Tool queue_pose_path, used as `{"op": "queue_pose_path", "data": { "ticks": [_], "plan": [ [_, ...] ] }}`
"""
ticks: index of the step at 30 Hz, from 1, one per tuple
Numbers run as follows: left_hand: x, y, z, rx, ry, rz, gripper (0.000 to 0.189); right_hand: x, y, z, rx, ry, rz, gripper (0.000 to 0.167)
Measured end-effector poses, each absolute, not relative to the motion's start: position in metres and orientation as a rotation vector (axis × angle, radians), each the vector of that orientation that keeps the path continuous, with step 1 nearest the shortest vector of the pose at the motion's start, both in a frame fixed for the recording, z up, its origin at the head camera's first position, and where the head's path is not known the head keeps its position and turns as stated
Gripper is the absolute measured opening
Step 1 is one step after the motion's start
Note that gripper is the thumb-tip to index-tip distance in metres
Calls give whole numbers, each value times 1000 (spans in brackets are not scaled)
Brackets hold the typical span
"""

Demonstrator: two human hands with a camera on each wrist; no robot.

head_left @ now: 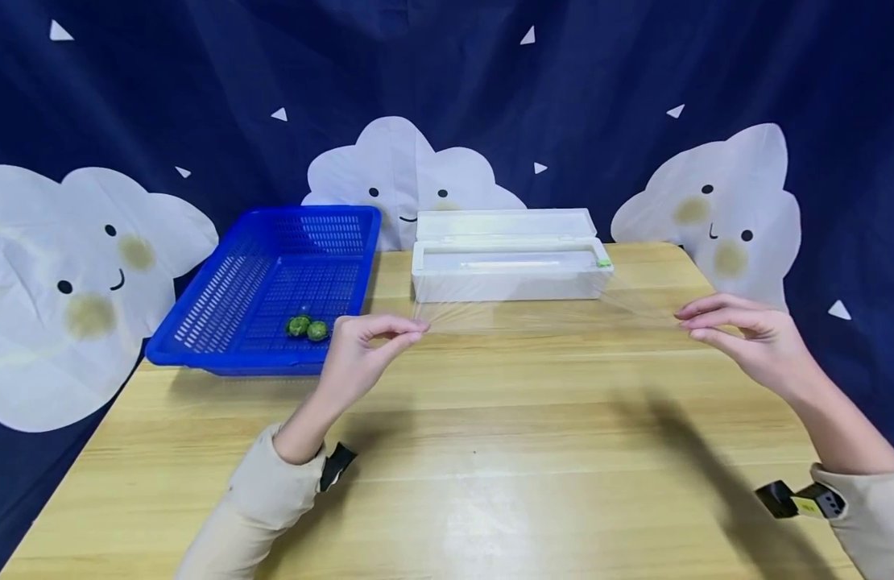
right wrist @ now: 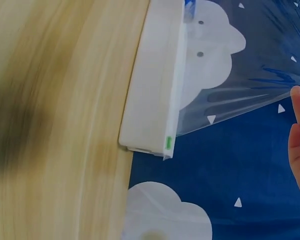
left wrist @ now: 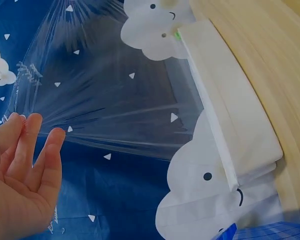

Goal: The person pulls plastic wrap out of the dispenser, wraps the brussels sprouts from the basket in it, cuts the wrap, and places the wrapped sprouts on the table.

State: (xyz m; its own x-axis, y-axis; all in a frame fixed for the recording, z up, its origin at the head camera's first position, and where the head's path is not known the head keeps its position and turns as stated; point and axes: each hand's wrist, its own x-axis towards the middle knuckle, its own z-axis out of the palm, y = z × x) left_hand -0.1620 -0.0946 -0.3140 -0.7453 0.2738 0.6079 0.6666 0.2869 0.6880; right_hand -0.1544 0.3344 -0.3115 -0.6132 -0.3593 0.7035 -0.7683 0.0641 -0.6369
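Note:
A sheet of clear plastic wrap [left wrist: 125, 110] stretches from a white wrap dispenser box [head_left: 512, 286] toward both hands. My left hand [head_left: 363, 350] pinches one corner of the sheet between thumb and index finger, in front of the box's left end. Out to the right, my right hand [head_left: 755, 338] pinches the other corner. Creases fan out from each pinch, and the film hangs above the table between the hands and the box. The box's lid [head_left: 505, 224] stands raised at the back, and a small green piece [head_left: 603, 263] sits at its right end.
On the left of the wooden table [head_left: 490, 451] stands a blue plastic basket [head_left: 200, 338], holding small green round vegetables [head_left: 299, 325] near its front right corner. A dark blue curtain [head_left: 447, 64] with white clouds hangs behind the table.

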Motion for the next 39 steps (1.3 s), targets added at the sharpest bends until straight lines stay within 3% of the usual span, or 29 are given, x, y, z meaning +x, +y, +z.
{"op": "queue_pose_path", "data": {
  "ticks": [9, 15, 18, 28, 39],
  "plan": [
    [-163, -98, -329, -1028, -2206, -1424, 8, -148, 339, -329, 1231, -2075, 1552, 9],
    [-167, -102, -352, -1213, -2329, -1321, 6, -142, 343, -349, 1220, -2373, 1343, 37],
    [-168, -104, -362, -1310, -2465, -1228, 6, -141, 342, -364, 1246, -2455, 1277, 42],
    [-170, -107, -390, -1579, -2809, -799, 12, -138, 334, -414, 1294, -2645, 1163, 23],
    [-169, -107, -406, -1649, -2806, -694, 14, -132, 328, -423, 1122, -2863, 926, 14]
  ]
}}
